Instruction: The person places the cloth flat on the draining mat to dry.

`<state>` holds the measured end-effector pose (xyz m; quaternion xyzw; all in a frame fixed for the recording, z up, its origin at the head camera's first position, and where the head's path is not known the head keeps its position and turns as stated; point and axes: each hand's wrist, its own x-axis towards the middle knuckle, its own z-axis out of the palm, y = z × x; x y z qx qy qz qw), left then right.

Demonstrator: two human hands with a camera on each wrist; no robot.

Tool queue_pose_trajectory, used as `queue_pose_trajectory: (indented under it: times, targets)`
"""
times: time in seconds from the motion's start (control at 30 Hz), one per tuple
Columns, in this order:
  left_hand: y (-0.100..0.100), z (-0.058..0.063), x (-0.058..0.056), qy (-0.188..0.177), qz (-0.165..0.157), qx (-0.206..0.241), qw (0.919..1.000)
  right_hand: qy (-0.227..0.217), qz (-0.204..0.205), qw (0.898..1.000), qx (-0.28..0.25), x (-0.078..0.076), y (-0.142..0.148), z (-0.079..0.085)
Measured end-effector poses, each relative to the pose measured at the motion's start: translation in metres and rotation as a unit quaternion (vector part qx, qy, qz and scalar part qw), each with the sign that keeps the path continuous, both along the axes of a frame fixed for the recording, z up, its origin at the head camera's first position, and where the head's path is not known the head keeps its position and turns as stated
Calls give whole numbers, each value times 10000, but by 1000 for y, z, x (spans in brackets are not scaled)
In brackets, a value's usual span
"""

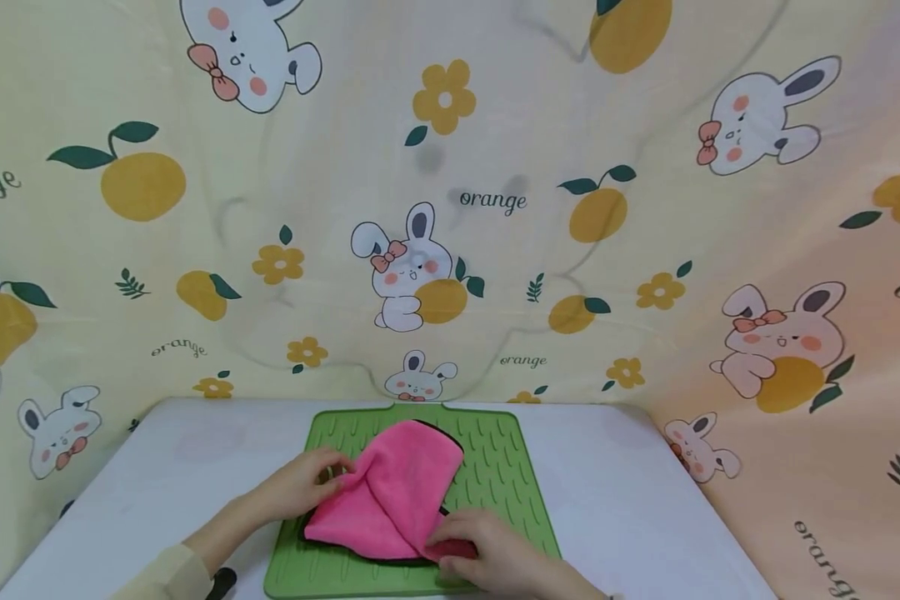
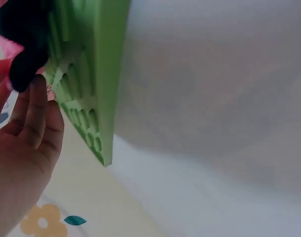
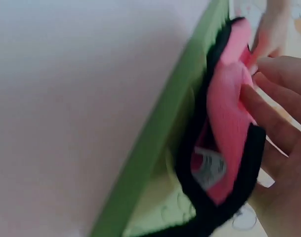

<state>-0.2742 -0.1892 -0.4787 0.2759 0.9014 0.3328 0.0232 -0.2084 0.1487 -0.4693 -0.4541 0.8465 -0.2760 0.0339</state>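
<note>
A pink cloth [image 1: 390, 492] with black edging lies folded and rumpled on a green ridged mat [image 1: 495, 467]. At its left edge my left hand [image 1: 303, 482] pinches the fabric; in the left wrist view the black edging [image 2: 29, 34] hangs by the fingers. My right hand [image 1: 487, 550] pinches the cloth near its lower right corner. In the right wrist view the pink fabric [image 3: 224, 103] bulges in a fold beside the right fingers [image 3: 271, 116], and a pale printed label [image 3: 208, 167] shows inside the fold.
The mat lies on a white table [image 1: 607, 500]. Behind and beside it hangs a cream curtain [image 1: 330, 167] printed with rabbits, oranges and flowers. A small black object [image 1: 223, 582], its kind unclear, shows by the left forearm at the near edge.
</note>
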Motion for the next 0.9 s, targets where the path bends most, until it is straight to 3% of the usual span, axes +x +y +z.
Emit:
queue_pose_trajectory:
  times: [0.07, 0.17, 0.37, 0.53, 0.67, 0.9]
  targets:
    - [0, 0, -1, -112, 117, 61, 9999, -506, -98, 9980, -353, -6, 3, 2]
    - [2, -2, -4, -217, 305, 308, 9988, -847, -452, 9920, -814, -19, 10, 4]
    - [4, -7, -18, -190, 768, 715, 9943, -888, -1467, 9779, -1195, -54, 22, 6]
    - [7, -10, -32, -510, 1116, 728, 9898, -1075, -2075, 9631, -1337, -83, 27, -2]
    - [10, -14, -39, -574, 1037, 646, 9908, -1253, -2202, 9582, -1327, -99, 26, -11]
    - [13, -17, -42, -565, 649, 467, 9952, -1269, -2193, 9615, -1063, -113, 18, -22]
